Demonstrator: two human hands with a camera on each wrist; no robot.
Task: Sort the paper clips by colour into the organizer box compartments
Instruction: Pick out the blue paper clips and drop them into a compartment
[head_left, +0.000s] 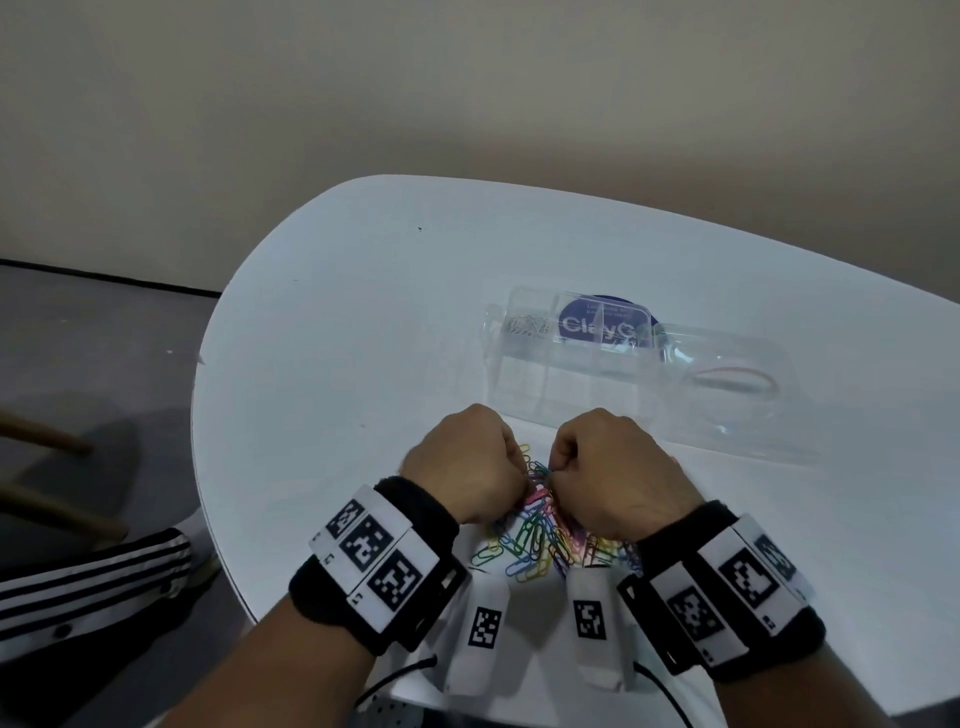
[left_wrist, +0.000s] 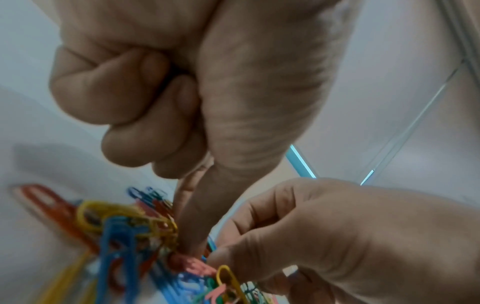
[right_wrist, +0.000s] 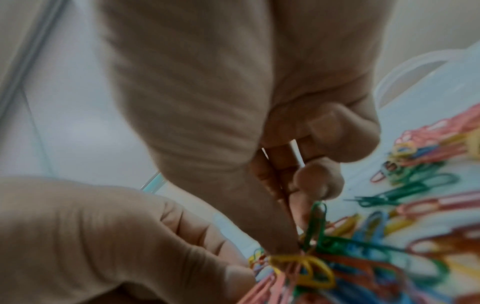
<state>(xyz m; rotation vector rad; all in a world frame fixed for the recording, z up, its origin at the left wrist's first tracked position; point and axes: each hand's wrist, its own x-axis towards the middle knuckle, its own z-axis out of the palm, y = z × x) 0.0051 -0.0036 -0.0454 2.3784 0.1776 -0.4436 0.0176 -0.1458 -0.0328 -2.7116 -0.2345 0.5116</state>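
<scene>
White table (head_left: 363, 322) carries a clear organizer box (head_left: 623, 374) w/ blue label, just beyond the hands. Left hand (head_left: 462, 462) and right hand (head_left: 618, 462), fingers curled, pinch into the paper clips (head_left: 535, 540) pile, blocking its top; exact clip held seems pink, blurry.

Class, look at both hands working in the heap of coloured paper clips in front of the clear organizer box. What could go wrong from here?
1. The paper clips lie tangled, so the left hand or right hand may lift several colours hooked together.
2. The heap sits near the table's front edge; tugging could flick clips off.
3. The organizer box is transparent, so its dividers are hard to see and a clip may land in the wrong compartment.
</scene>
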